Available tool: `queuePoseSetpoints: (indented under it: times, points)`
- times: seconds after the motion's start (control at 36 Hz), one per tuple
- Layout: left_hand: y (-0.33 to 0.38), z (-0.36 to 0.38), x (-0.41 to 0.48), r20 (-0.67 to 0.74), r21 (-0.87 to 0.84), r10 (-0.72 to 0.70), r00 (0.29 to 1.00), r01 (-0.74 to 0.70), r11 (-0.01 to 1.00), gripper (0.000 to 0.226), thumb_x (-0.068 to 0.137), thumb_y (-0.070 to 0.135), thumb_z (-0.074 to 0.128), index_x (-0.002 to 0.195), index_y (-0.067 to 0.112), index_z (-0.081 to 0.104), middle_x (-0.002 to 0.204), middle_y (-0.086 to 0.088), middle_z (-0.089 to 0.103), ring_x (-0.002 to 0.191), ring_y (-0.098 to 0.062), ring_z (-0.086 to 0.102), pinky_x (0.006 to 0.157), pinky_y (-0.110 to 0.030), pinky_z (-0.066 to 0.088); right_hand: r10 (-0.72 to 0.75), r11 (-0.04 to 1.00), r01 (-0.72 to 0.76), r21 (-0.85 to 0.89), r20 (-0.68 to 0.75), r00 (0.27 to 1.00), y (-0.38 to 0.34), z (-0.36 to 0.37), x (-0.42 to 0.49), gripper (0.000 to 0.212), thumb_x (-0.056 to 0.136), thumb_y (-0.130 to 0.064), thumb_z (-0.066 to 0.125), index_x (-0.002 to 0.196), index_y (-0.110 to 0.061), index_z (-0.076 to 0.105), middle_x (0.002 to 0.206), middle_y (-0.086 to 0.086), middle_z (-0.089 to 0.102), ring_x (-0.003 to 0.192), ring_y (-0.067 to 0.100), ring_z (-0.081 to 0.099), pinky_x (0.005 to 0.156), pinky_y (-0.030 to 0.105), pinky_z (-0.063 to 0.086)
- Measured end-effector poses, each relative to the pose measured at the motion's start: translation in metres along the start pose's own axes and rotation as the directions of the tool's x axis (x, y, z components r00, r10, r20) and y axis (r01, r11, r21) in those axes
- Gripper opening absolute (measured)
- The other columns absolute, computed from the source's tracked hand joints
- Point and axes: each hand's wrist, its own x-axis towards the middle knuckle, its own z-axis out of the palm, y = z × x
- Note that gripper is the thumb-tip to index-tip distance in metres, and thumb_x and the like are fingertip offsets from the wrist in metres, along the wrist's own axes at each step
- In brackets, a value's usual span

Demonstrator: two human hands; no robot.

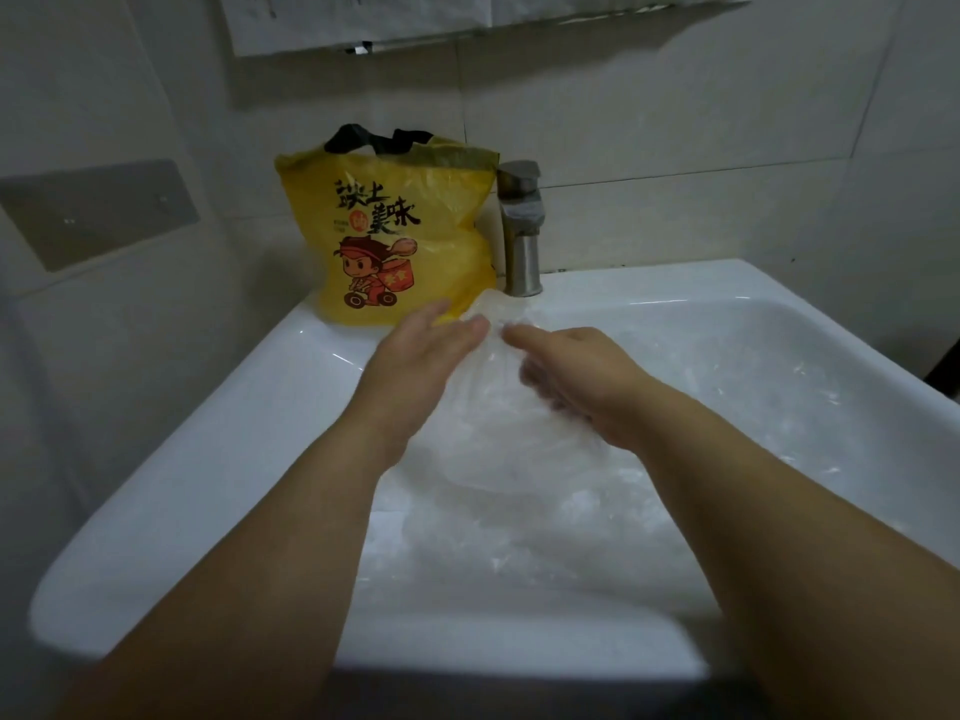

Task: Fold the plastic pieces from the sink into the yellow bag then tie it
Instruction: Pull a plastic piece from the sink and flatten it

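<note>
Two hands on one sheet of clear plastic (498,439), held up over the sink (208,433): folding step, I'd say, and early, with more plastic lying in the basin. Left hand (421,356) flat, fingers straight against the sheet; right hand (576,376) curls its fingers into it, seemingly a grip, though blurred. Bag (400,241) stands on the back-left ledge just beside the tap (519,226), top bunched. Next call: crease it small, then open that top. Tight up there against the wall; the basin is the free room

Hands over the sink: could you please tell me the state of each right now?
Left hand: open, straight fingers against the clear plastic piece.
Right hand: fingers curled, gripping the clear plastic piece.
</note>
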Motion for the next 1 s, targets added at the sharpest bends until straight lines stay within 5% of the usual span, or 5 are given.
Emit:
queuePoseSetpoints:
  times: [0.17, 0.39, 0.69, 0.83, 1.0]
  points:
    - [0.000, -0.003, 0.001, 0.033, -0.094, -0.053, 0.998, 0.055, 0.994, 0.023, 0.092, 0.039, 0.059, 0.086, 0.022, 0.072, 0.093, -0.007, 0.069, 0.089, -0.025, 0.061, 0.086, -0.040, 0.048, -0.008, 0.998, 0.015, -0.060, 0.111, 0.994, -0.002, -0.005, -0.001, 0.045, 0.088, -0.052, 0.057, 0.065, -0.013, 0.056, 0.044, -0.008, 0.049, 0.046, 0.010, 0.040, 0.050, 0.023, 0.033]
    - [0.012, -0.024, 0.008, 0.070, -0.631, -0.246, 0.967, 0.234, 0.740, 0.040, 0.091, 0.045, 0.058, 0.115, 0.015, 0.068, 0.105, -0.003, 0.074, 0.093, -0.018, 0.071, 0.080, -0.031, 0.059, 0.054, 0.970, -0.143, 0.198, 0.396, 0.917, -0.003, -0.015, -0.003, 0.040, 0.078, -0.037, 0.072, 0.100, -0.004, 0.068, 0.095, 0.017, 0.060, 0.086, 0.031, 0.055, 0.085, 0.041, 0.045]
    - [0.004, -0.019, -0.001, 0.411, -0.539, -0.241, 0.879, 0.447, 0.713, 0.093, 0.051, 0.043, 0.092, 0.130, 0.005, 0.059, 0.111, -0.012, 0.069, 0.090, -0.020, 0.069, 0.082, -0.034, 0.056, 0.122, 0.907, -0.019, 0.421, -0.218, 0.968, -0.003, -0.017, 0.010, 0.038, 0.094, -0.048, 0.054, 0.079, -0.014, 0.063, 0.077, 0.006, 0.066, 0.074, 0.022, 0.065, 0.076, 0.036, 0.055]
    - [-0.002, -0.019, 0.006, 0.325, -0.406, -0.554, 0.767, 0.642, 0.651, 0.111, 0.055, 0.055, 0.075, 0.142, 0.000, 0.032, 0.132, -0.024, 0.047, 0.116, -0.036, 0.055, 0.094, -0.051, 0.048, 0.139, 0.722, 0.029, 0.691, -0.186, 0.973, -0.004, -0.018, 0.011, 0.038, 0.097, -0.044, 0.049, 0.089, -0.011, 0.065, 0.077, 0.005, 0.071, 0.075, 0.020, 0.070, 0.079, 0.038, 0.059]
    - [0.002, -0.002, 0.000, 0.447, -0.536, -0.245, 0.860, 0.477, 0.696, 0.062, 0.081, 0.039, 0.067, 0.136, 0.012, 0.054, 0.134, -0.008, 0.059, 0.117, -0.025, 0.059, 0.092, -0.036, 0.054, 0.115, 0.594, -0.083, 0.800, 0.017, 0.993, -0.006, -0.015, 0.008, 0.029, 0.102, -0.025, 0.044, 0.106, -0.003, 0.062, 0.089, 0.011, 0.074, 0.076, 0.022, 0.072, 0.070, 0.035, 0.061]
